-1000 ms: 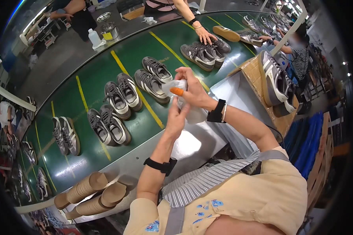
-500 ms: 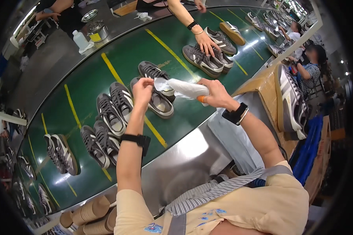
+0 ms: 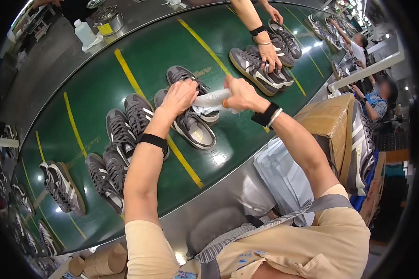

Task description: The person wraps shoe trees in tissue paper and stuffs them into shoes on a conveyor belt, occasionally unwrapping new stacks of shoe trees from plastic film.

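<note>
Between my hands is a wad of white tissue-like paper (image 3: 214, 98), low over a pair of grey sneakers with white stripes. My left hand (image 3: 178, 96) is closed at the paper's left end, above the shoes. My right hand (image 3: 242, 94) grips its right end, with something orange at one finger. The nearer sneaker (image 3: 196, 131) lies with its opening and pale insole facing up. Behind it, the farther sneaker (image 3: 179, 74) is partly hidden by my left hand and the paper. Whether the paper touches either shoe, I cannot tell.
More sneaker pairs (image 3: 63, 186) line the green belt (image 3: 153, 56) with yellow stripes. Across it, another person's hand (image 3: 269, 56) touches shoes. Grey-white sheets (image 3: 284, 172) and a cardboard box (image 3: 323, 114) with a sneaker (image 3: 361, 144) beside it are at my right. A bottle (image 3: 84, 32) stands beyond.
My hands have brought the paper lower and closer to the shoes; my left hand has moved along over them. Shoes on the left have shifted leftward in view; the other person's second hand now touches a shoe.
</note>
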Action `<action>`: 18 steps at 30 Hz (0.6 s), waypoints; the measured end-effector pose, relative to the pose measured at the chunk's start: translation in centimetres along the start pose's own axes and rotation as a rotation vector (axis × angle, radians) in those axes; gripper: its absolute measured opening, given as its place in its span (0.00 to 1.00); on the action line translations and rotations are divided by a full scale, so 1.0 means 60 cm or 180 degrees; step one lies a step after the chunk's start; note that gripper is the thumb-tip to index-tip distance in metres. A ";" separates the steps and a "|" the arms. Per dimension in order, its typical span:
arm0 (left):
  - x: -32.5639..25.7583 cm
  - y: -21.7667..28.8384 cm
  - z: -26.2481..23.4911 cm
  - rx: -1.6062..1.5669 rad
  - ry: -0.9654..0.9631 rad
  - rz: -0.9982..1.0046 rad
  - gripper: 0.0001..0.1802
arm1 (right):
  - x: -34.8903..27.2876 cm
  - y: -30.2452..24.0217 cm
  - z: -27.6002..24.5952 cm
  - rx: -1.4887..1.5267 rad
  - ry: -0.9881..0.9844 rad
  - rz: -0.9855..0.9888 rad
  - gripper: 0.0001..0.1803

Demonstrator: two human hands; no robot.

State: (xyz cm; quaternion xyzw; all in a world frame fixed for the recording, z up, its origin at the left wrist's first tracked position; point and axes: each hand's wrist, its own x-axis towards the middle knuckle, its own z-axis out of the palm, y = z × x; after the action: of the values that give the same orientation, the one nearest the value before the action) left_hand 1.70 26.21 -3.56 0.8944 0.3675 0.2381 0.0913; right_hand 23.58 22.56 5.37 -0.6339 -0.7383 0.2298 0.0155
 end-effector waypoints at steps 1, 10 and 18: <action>-0.001 -0.002 0.003 0.0003 -0.0004 -0.0024 0.12 | -0.007 0.001 0.000 0.0001 -0.0019 -0.0016 0.28; 0.025 -0.001 0.007 -0.0100 0.0050 -0.0322 0.10 | 0.049 -0.059 0.111 -0.0870 0.0812 -0.0680 0.23; -0.011 -0.012 -0.009 -0.0062 0.0010 -0.0599 0.11 | 0.064 -0.017 0.140 -0.0049 0.0538 -0.1538 0.15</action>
State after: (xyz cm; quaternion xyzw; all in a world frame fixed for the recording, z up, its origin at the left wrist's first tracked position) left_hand 0.57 26.24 -3.56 0.8546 0.4478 0.2334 0.1214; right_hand 19.22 23.42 -2.79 -0.4561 -0.8662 0.1600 0.1268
